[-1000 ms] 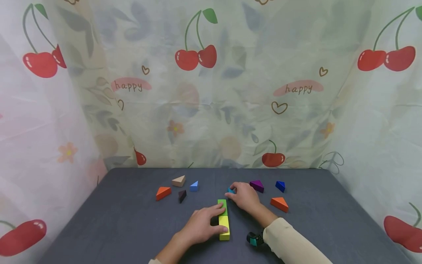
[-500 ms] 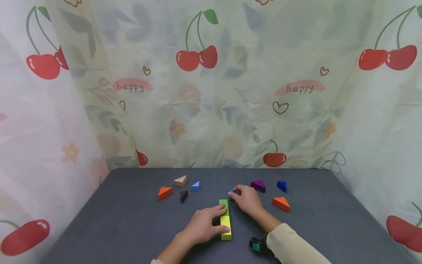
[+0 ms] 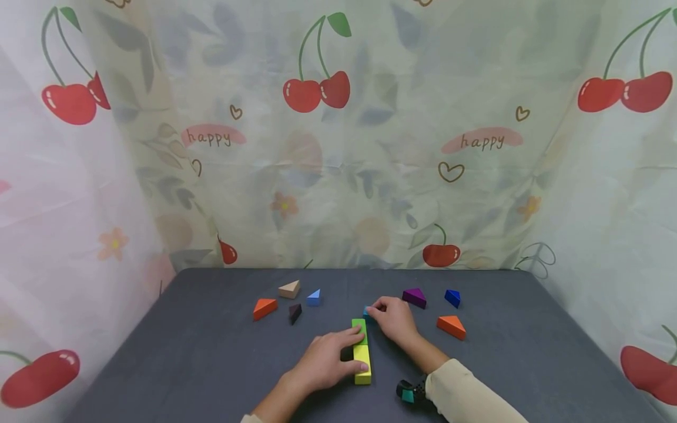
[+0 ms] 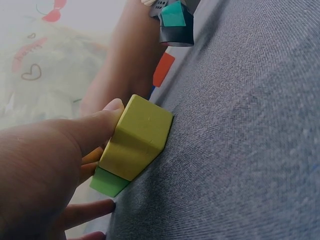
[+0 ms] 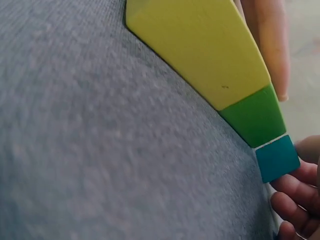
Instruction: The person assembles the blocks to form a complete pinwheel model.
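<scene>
A yellow block and a green block lie end to end in a line on the dark cloth. My left hand rests over both, its thumb on the yellow block and fingers on the green one. Past the green block's far end, my right hand pinches a small teal-blue block between thumb and fingers. Only a thin gap shows between the teal-blue and green blocks in the right wrist view. Part of the teal-blue block is hidden by my fingers in the head view.
To the left lie orange, tan, dark brown and light blue blocks. On the right are purple, dark blue and orange blocks. A black wrist device sits under my right sleeve.
My right hand has shifted the teal-blue block slightly, closer to the green block's far end. My left hand stays on the yellow and green blocks.
</scene>
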Motion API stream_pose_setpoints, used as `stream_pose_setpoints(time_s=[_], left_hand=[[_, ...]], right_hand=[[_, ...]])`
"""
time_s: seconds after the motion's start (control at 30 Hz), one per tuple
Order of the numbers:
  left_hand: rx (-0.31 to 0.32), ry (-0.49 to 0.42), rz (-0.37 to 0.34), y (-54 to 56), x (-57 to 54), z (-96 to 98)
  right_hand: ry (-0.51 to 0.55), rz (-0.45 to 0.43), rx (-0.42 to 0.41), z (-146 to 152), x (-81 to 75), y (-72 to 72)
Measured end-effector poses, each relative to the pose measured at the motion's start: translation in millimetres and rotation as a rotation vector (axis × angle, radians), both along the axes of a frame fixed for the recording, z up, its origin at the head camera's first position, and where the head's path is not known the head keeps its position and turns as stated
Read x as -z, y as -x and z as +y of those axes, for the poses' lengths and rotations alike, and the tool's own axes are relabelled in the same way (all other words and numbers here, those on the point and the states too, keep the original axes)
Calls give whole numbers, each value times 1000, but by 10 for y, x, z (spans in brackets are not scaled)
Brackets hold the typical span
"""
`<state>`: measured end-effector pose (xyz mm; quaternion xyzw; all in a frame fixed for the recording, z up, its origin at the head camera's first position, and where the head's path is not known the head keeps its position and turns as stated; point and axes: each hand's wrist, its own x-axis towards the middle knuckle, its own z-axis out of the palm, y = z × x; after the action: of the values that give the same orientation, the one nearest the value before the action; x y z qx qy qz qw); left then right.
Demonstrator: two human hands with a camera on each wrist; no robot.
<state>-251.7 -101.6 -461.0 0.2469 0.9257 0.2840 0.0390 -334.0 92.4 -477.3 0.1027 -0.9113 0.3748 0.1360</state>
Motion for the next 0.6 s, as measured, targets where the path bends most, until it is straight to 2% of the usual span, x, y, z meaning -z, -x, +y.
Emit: stream_pose_setpoints(time_s=[0.27, 0.6], left_hand=[[0, -1, 23, 5, 1, -13], [-4, -1, -12, 3, -12, -5]], right_hand=[[10, -13, -16, -79, 5, -11], [48, -65, -41, -75, 40, -56]])
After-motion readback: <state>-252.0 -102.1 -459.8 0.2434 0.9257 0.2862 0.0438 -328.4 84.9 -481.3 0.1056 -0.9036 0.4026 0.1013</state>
